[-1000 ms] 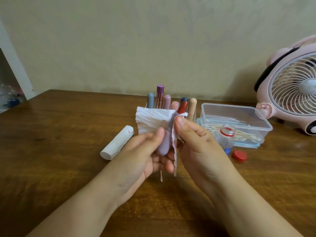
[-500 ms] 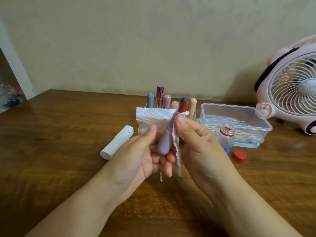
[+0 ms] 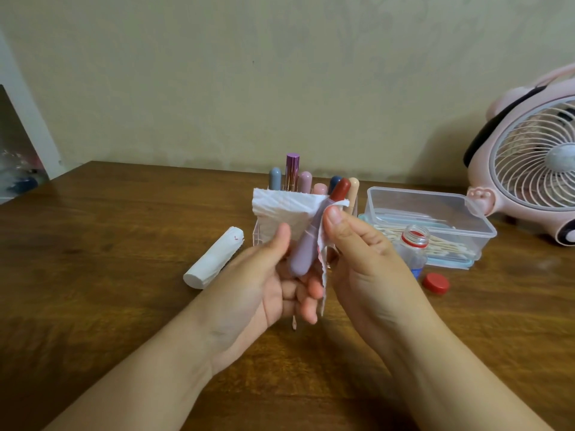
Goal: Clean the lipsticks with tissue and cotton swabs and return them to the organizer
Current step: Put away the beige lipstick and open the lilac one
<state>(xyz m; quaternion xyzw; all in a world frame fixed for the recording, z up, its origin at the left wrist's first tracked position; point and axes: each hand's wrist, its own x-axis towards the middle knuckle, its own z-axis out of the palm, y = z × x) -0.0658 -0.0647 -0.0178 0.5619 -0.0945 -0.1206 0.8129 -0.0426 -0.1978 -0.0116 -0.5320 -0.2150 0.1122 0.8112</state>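
Hands meet over a wooden table (image 3: 102, 244): the left hand (image 3: 267, 293) curls round the lilac barrel of a lipstick (image 3: 306, 253), thumb on a tissue (image 3: 281, 209), while the right hand (image 3: 364, 256) pinches that tissue against the tube's upper shaft, just below the exposed red tip. A thin stick, perhaps a swab, pokes out beneath the left fingers.

Risks, as they appear: a hard pinch could smear or snap the soft red tip, and the stained tissue may tear or put colour back on the barrel. An uncapped bottle (image 3: 413, 247) beside the right wrist could be knocked over.

Counted, largest first: one fan (image 3: 529, 157), one swab box (image 3: 435, 219), one organizer (image 3: 259, 234) behind the hands showing six capped tubes, one tissue roll (image 3: 211, 259), one bottle, one red cap (image 3: 436, 283).
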